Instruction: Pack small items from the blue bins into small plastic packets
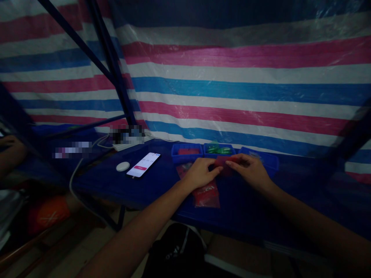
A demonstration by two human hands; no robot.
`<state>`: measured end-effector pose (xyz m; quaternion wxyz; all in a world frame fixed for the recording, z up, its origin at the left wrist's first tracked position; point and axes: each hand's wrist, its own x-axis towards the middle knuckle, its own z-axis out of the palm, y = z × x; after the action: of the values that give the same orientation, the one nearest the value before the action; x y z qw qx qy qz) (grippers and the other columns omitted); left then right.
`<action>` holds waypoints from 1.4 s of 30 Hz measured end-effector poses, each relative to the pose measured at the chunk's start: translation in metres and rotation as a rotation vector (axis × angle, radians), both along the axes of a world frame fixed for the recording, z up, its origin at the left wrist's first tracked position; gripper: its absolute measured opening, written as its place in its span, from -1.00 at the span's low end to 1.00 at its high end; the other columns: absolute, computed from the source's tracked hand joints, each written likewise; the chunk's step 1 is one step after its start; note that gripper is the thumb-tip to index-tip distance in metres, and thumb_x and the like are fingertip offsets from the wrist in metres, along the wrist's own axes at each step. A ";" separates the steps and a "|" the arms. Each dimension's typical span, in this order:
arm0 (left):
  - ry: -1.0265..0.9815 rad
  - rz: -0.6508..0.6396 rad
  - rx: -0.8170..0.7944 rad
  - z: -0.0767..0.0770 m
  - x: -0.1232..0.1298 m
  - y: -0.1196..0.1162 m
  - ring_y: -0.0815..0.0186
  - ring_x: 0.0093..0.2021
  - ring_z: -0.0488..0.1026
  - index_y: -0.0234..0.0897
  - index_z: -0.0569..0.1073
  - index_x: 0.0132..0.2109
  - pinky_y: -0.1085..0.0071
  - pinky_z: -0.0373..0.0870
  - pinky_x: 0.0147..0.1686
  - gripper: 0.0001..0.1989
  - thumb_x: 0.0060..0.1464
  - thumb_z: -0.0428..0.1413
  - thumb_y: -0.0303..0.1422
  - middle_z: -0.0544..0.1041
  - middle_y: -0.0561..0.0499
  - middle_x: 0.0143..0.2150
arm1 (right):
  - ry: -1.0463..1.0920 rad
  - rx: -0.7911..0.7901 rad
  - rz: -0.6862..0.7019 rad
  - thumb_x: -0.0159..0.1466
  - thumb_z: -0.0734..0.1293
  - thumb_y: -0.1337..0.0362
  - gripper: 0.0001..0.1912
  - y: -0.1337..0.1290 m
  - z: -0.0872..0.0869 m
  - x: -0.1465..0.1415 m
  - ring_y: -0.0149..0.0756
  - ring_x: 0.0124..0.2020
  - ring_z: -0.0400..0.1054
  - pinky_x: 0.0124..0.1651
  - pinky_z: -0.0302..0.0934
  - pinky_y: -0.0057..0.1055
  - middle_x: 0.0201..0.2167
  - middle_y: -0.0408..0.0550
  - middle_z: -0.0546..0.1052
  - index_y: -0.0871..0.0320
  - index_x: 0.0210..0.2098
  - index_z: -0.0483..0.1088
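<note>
Between my two hands is a small red packet [224,161], its edges pinched by the fingers on both sides. My left hand [203,173] grips its left edge, above clear bags with red contents [206,195] lying on the blue table [162,189]. My right hand [251,170] holds the packet's right edge, in front of the right blue bin [269,160]. Behind the hands, the left blue bin [187,157] holds red pieces, and the middle blue bin [218,146] holds green wrapped items.
A lit phone [143,165] and a white round object [123,166] lie left of the hands. Behind them is a white power strip [129,143] with cables. Blue metal posts and a striped sheet [232,92] stand behind. Another person's arm [11,152] shows at far left.
</note>
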<state>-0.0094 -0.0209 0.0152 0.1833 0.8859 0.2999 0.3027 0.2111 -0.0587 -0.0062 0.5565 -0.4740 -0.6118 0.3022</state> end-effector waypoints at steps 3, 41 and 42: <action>-0.072 0.051 0.009 0.000 0.000 0.003 0.22 -0.18 0.59 -0.26 0.60 -0.09 0.31 0.46 -0.12 -0.77 0.30 0.11 -0.25 0.67 -0.05 -0.14 | 0.025 0.031 -0.067 0.13 0.53 -0.04 -0.61 0.001 0.002 0.002 -0.12 -0.22 0.56 -0.06 0.47 -0.15 -0.26 -0.02 0.65 0.12 -0.23 0.55; 0.008 0.026 -0.012 -0.003 0.000 0.005 0.22 -0.25 0.56 -0.29 0.63 -0.10 0.37 0.37 -0.25 -0.74 0.31 0.09 -0.26 0.66 -0.07 -0.22 | -0.067 0.006 0.068 0.16 0.53 0.05 -0.53 0.001 -0.002 0.000 -0.10 -0.08 0.55 0.03 0.44 -0.14 -0.07 0.02 0.62 0.08 0.00 0.49; 0.011 0.024 -0.012 -0.004 0.000 0.005 0.22 -0.25 0.56 -0.29 0.63 -0.11 0.37 0.38 -0.25 -0.74 0.32 0.09 -0.26 0.66 -0.07 -0.22 | -0.084 -0.012 0.103 0.18 0.51 0.05 -0.60 0.001 -0.003 0.000 -0.10 -0.12 0.56 0.03 0.44 -0.13 -0.13 0.00 0.64 0.08 -0.05 0.52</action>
<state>-0.0090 -0.0154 0.0117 0.1835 0.8827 0.3134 0.2982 0.2114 -0.0580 -0.0094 0.5113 -0.4576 -0.6562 0.3139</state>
